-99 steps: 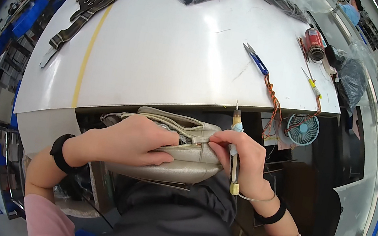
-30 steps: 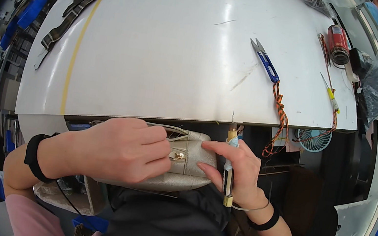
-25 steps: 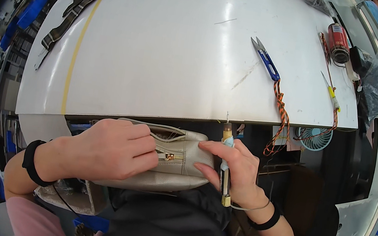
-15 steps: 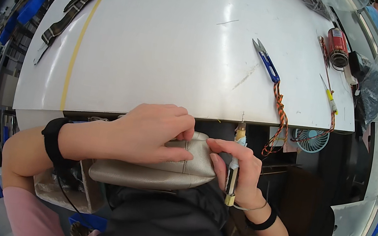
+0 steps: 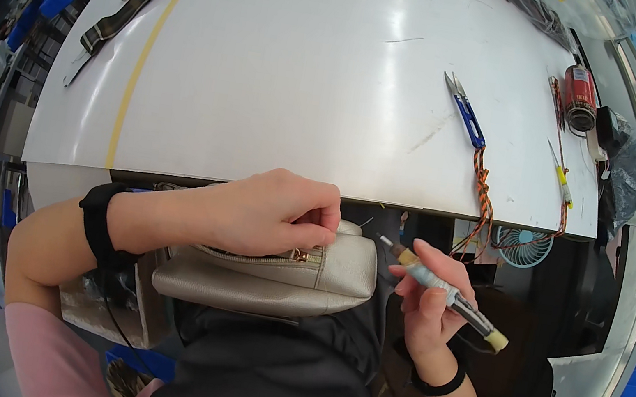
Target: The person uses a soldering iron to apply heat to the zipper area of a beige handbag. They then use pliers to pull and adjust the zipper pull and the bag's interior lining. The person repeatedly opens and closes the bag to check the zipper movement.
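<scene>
Metallic beige covers the bag (image 5: 261, 296) that I see above the dark apron (image 5: 280, 384), just on the near side of the white table (image 5: 270, 83). I have the left hand (image 5: 270, 212) bent over the bag's far side, fingers curled toward the thumb; I cannot tell whether they pinch anything. Just below the thumb sits a gold-coloured zip slider (image 5: 299, 255). To the right, apart from the bag, my right hand (image 5: 428, 326) grips a slim, pale-wrapped tool (image 5: 426, 275), its thin metal tip pointing far and left. On the table's right side I see blue-handled snips (image 5: 468, 118), a yellow-handled pointed tool (image 5: 563, 187) and, farther off, a red can (image 5: 579, 98). Brown straps (image 5: 127, 14) lie far left.
</scene>
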{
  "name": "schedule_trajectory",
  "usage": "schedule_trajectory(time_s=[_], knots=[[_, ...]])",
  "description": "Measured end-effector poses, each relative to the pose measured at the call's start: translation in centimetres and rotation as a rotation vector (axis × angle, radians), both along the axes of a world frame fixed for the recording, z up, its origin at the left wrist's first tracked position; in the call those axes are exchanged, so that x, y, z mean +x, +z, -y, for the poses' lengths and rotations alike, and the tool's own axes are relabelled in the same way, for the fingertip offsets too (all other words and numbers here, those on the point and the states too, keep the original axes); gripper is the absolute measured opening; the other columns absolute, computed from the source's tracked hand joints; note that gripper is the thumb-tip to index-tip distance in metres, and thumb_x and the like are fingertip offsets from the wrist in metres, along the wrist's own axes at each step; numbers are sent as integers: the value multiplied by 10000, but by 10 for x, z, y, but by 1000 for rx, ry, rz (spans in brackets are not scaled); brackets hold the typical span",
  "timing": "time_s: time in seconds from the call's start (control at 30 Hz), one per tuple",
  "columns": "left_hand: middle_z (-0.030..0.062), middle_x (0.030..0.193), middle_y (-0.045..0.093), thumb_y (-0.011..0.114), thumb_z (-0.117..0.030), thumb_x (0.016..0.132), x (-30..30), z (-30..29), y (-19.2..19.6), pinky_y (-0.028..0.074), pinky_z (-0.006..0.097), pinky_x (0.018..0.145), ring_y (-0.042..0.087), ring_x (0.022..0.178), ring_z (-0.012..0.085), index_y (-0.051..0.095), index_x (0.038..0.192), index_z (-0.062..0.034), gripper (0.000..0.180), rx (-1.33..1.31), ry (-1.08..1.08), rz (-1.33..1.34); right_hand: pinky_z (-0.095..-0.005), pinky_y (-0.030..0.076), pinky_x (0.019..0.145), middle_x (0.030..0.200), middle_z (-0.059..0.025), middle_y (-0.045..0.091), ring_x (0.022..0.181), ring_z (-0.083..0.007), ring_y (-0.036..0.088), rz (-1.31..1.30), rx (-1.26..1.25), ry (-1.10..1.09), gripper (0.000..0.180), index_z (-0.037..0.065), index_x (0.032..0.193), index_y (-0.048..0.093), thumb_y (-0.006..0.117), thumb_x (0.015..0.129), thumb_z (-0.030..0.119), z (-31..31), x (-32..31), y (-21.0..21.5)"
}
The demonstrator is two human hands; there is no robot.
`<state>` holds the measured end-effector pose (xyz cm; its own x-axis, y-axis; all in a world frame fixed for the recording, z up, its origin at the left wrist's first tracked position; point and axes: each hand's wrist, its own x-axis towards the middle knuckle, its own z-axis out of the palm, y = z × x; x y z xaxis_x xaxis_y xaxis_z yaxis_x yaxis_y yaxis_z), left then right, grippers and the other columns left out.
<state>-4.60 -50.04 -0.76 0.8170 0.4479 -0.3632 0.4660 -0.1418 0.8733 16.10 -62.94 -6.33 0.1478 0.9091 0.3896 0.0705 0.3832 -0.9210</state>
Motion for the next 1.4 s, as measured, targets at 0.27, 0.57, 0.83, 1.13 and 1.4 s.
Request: schedule_trajectory(time_s=[0.27,0.57,0.83,1.13,1.4], knots=[[27,702,575,589,-159,863,-2,-2,2,399,246,536,493,595,95,556,863,-37,126,20,-31,3,-160,404,530,706,-18,605,580,-18,526,-113,-387,35,53,-6,895,596,579,865,34,-1,-18,16],[31,698,579,585,-168,866,-5,-4,0,402,256,533,513,601,110,556,857,-38,134,-2,-65,10,-167,427,546,686,-17,629,601,-25,557,-3,-416,33,92,-6,912,612,632,833,35,-3,-19,15],[34,697,583,585,-161,861,-4,-5,1,404,257,533,519,603,117,556,857,-36,129,7,-73,12,-161,426,538,688,-15,641,594,-19,555,51,-418,19,106,0,906,629,660,812,37,-4,-20,15],[29,692,580,582,-159,862,-4,-6,1,400,252,525,514,599,104,558,852,-36,125,11,-82,18,-162,407,512,676,-7,640,567,-7,526,46,-406,13,114,3,902,637,677,803,45,-5,-20,13],[26,695,582,580,-156,866,-4,-6,1,404,240,528,511,595,96,557,852,-34,125,5,-80,26,-158,418,516,688,-17,642,584,-17,557,55,-390,24,118,-6,909,629,671,810,43,-6,-20,14]])
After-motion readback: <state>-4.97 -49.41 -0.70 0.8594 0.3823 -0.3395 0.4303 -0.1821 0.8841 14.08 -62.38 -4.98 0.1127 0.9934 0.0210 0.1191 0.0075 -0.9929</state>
